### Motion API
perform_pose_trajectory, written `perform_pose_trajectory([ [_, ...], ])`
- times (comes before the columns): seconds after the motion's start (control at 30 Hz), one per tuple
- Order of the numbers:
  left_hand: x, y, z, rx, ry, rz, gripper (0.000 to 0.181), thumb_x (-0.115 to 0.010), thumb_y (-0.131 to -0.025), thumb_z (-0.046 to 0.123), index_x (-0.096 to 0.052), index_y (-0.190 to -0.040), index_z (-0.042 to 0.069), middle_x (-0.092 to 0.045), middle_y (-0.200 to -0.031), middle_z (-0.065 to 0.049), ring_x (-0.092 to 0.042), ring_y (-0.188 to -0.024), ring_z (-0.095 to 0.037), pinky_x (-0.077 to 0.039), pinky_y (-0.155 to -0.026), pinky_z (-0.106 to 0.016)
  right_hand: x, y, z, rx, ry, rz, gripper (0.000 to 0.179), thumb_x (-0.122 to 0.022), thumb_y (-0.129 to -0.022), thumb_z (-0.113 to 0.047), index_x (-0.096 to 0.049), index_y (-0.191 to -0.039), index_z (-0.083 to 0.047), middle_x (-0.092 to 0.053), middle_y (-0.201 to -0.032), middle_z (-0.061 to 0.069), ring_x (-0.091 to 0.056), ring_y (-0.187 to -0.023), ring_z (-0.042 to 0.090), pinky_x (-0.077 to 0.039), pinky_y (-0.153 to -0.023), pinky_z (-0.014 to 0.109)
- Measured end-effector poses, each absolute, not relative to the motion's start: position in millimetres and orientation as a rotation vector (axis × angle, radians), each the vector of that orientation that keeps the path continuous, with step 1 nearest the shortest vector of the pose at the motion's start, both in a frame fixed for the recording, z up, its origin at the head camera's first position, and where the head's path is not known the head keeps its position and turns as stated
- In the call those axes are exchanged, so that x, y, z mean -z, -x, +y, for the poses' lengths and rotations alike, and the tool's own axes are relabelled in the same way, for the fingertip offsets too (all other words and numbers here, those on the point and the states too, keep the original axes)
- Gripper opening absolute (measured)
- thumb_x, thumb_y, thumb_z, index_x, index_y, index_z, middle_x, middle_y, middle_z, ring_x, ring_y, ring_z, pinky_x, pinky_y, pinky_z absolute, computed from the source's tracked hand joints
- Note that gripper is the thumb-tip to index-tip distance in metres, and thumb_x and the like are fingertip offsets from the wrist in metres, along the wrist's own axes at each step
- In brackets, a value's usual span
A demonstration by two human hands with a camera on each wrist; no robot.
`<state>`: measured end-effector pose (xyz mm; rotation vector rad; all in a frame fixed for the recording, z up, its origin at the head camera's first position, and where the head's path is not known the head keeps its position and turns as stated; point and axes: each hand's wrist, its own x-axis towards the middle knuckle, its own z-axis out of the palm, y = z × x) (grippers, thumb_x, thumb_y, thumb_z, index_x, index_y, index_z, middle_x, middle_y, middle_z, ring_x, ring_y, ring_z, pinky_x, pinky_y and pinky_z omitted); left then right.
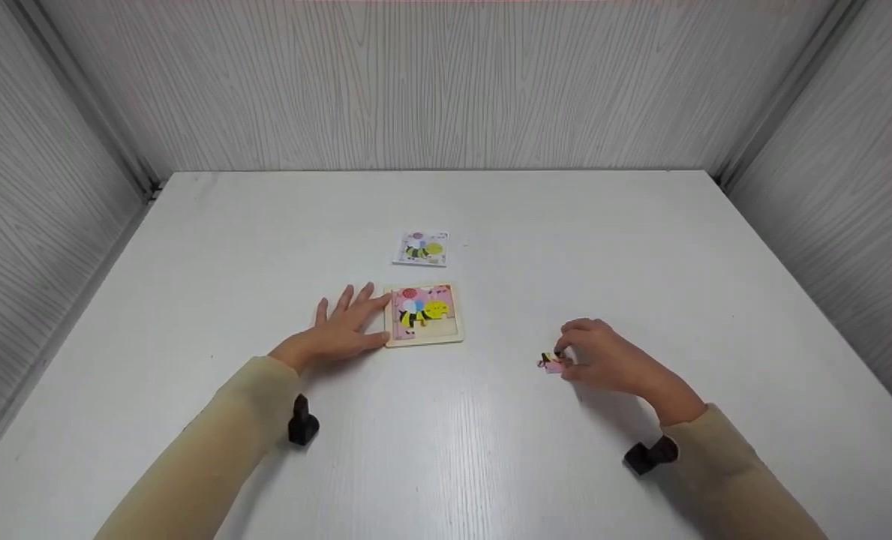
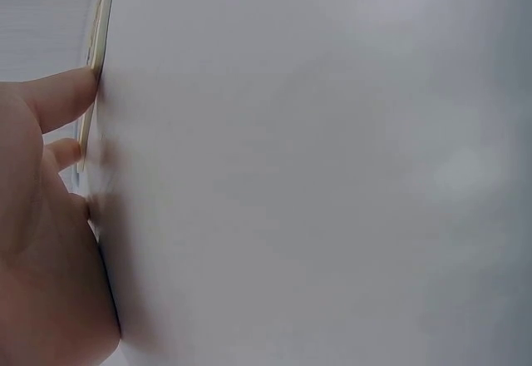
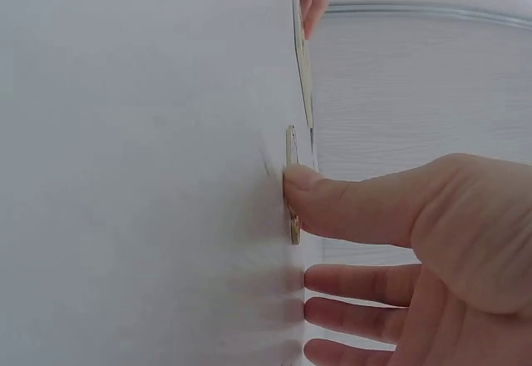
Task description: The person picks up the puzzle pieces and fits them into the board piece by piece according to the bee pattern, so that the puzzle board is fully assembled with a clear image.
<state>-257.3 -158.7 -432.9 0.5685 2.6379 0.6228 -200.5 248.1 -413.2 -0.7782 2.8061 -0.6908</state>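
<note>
A square wooden jigsaw puzzle [image 1: 424,314] with a bee picture lies on the table, its lower right part bare wood. My left hand [image 1: 344,330] rests flat at its left side, fingers spread, with thumb and forefinger touching the frame's edge. In the left wrist view the thumb [image 2: 66,98] meets that thin edge. Off to the right, my right hand [image 1: 603,356] pinches a small pink, yellow and black puzzle piece [image 1: 550,364] close over the tabletop. From the right wrist view the piece [image 3: 293,229] shows edge-on behind the thumb; the forefinger is hidden.
Behind the puzzle lies a square picture card [image 1: 421,249] with the same bee. The white table [image 1: 566,225] is bordered by a back wall [image 1: 446,82] and side walls. A dark wrist device sits at each sleeve cuff.
</note>
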Motion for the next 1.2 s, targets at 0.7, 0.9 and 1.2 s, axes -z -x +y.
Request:
perform_pose_trajectory([
  [0.7,432,257,-162,-0.626,-0.580,2.629,0.073,-0.043,-0.091,0.052,-0.013,-0.151,0.023,0.007,-0.155,-0.009,0.018,-0.138,-0.031,0.018,-0.101,-0.058,390,208,205,0.698,0.898,2.766,0.015,-0.069,-0.084,-0.014,-0.061,-0.095,-0.008,-0.056,-0.109,0.006,-0.047,-0.112,0.027,-0.041,-0.092,0.042],
  [0.9,433,258,-160,-0.620,-0.584,2.638,0.073,-0.044,-0.092,0.051,-0.013,-0.151,0.022,0.007,-0.155,-0.009,0.017,-0.138,-0.032,0.018,-0.101,-0.059,385,214,183,0.732,0.890,2.751,0.014,-0.069,-0.084,-0.016,-0.062,-0.094,-0.010,-0.055,-0.112,0.004,-0.045,-0.115,0.025,-0.039,-0.095,0.041],
  [1.2,433,258,-160,-0.625,-0.577,2.632,0.073,-0.044,-0.092,0.051,-0.013,-0.151,0.022,0.008,-0.155,-0.008,0.018,-0.138,-0.031,0.018,-0.101,-0.058,381,220,159,0.706,0.898,2.750,0.016,-0.071,-0.083,-0.015,-0.063,-0.095,-0.010,-0.057,-0.110,0.003,-0.046,-0.112,0.023,-0.040,-0.094,0.038],
])
